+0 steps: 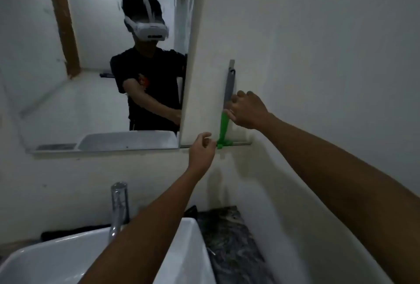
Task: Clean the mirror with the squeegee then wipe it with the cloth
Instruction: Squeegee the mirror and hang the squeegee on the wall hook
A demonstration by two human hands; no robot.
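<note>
Right hand (247, 111) curls loosely at the squeegee (223, 122), standing upright on the ledge at the mirror (91, 79)'s 4 o'clock corner, grasp unconfirmed; left hand (202, 149) half-curled, empty; ideally wrap the handle fully before lifting.

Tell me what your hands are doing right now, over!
Right hand reaching the squeegee standing on the ledge, grip not closed. Left hand loosely curled, empty. Mirror untouched. Nothing blocking.

No legible text anywhere.
</note>
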